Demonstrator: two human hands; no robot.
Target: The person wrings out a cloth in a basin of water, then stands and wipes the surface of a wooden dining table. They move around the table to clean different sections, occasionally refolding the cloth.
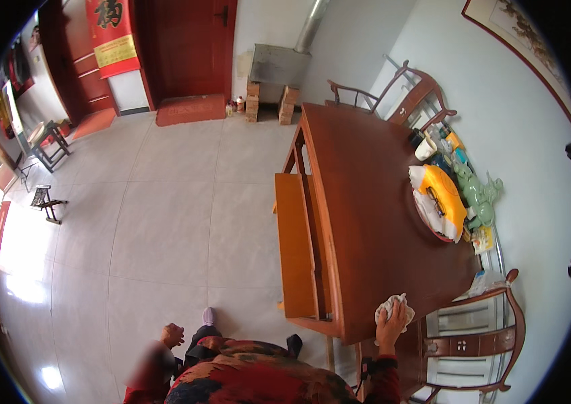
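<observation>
My right hand (pixel 390 327) presses a crumpled white cloth (pixel 382 309) onto the near right corner of a dark red-brown wooden table (pixel 366 237). Its fingers lie over the cloth and partly hide it. To my left, away from the table, my left hand (pixel 172 335) hangs above the tiled floor with its fingers curled and nothing visible in it. Further along the tabletop, a round tray (pixel 421 216) is covered by a yellow and white cloth (pixel 442 189), with a pair of glasses (pixel 435 201) on top.
By the wall stand a white cup (pixel 425 149), a green ceramic animal figurine (pixel 476 194) and small packages. Wooden armchairs flank the table, one near (pixel 472 346) and one far (pixel 412 96). A bench-like orange board (pixel 295 247) runs along its left side. A folding stool (pixel 47 203) stands far left.
</observation>
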